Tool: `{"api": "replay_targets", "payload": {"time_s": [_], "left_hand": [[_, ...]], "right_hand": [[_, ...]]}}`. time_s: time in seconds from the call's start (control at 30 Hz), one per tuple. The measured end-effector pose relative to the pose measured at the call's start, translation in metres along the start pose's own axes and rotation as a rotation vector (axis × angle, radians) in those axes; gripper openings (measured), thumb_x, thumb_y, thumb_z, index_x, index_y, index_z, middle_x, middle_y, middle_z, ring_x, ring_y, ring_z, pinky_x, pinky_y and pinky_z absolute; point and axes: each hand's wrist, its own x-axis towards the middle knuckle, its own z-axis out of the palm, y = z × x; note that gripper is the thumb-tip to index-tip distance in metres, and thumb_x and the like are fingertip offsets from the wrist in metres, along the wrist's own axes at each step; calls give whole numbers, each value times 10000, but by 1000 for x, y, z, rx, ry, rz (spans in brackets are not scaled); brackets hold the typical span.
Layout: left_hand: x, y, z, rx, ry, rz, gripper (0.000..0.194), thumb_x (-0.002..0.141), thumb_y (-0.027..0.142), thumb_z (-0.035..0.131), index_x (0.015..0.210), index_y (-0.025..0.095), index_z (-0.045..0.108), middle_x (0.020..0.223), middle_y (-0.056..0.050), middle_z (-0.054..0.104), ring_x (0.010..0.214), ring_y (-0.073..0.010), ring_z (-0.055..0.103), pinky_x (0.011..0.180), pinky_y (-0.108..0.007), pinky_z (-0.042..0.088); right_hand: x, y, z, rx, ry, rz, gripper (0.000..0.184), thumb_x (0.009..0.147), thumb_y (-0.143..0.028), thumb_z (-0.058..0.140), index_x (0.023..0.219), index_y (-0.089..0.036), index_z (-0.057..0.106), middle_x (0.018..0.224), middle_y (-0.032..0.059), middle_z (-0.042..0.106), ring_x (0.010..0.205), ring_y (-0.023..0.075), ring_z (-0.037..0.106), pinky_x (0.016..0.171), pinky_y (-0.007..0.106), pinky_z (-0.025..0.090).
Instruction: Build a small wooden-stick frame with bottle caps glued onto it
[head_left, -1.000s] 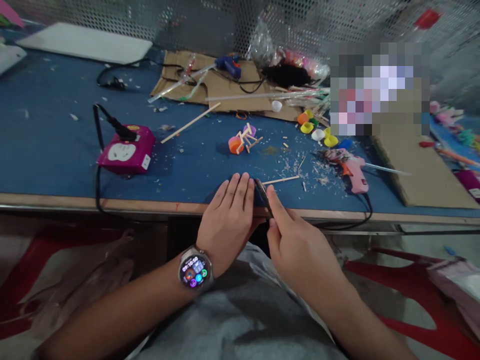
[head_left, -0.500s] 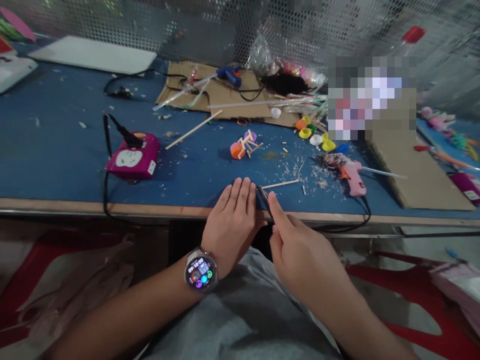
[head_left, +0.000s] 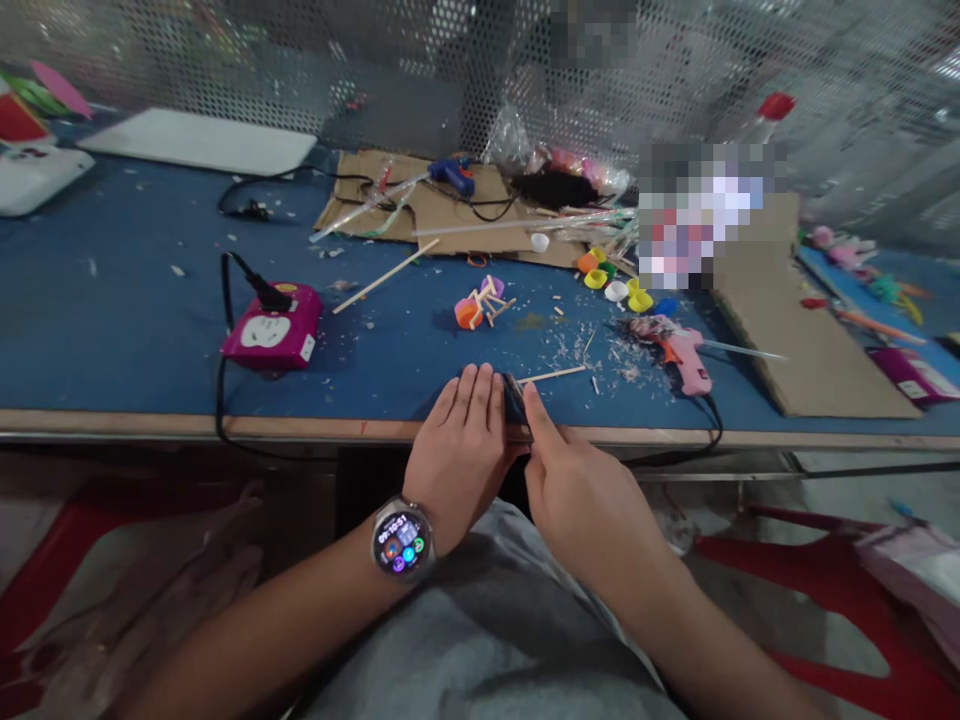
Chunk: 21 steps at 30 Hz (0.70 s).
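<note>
Your left hand [head_left: 461, 445] lies flat, ungrasping, and your right hand [head_left: 585, 495] grips a dark blade [head_left: 516, 393] by the thin stick [head_left: 555, 375], just below frame centre, apparently for cutting, which calls for steady pressure.

Cutter-like tool [head_left: 517, 395]: dark, narrow, gripped in R hand [head_left: 581, 490], index finger along its upper side. Slants, far end up-left, near end toward table edge; lies just beside fingers of flat L hand [head_left: 461, 430]. Exact type unclear, mostly covered.

Stick [head_left: 553, 375]: pale, wood-look, thin, straight. Flat on blue tabletop [head_left: 135, 340], approx. crosswise, R end slightly farther off & free. L end meets tool's far part; anything past that hidden, contact w/ L hand unclear.
</note>
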Motion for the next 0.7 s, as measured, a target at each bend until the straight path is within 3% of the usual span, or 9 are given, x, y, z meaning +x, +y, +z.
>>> {"api": "replay_targets", "payload": {"time_s": [0.3,0.5,0.7], "left_hand": [[0,-1,0,-15,-3,-12,641,1108,347,569,1589,-75,554,1649,-326,559,1569,-430,554,1286,-562,499],[0,-1,1,-32,-3,-10,618,1105,318,543,1591,-64,559,1651,-327,550,1577,-427,545,1285,-583,500],[-1,-1,0,-37,-3,-15,577,1091,203,480,1588,-82,550,1647,-340,548,1575,-438,542,1272,-597,508]], "right_hand": [[-1,-5,-1,-25,-37,19,762,1069,-147,411,1802,-104,211,1327,227,781,873,288,803,684,388,628],[-3,-8,2,-69,-35,20,763,1053,-146,435,1789,-109,239,1206,194,813,822,251,794,653,324,606],[1,-13,1,-57,-67,44,773,1076,-140,415,1806,-87,166,1327,248,773,874,277,806,700,373,632]]}}
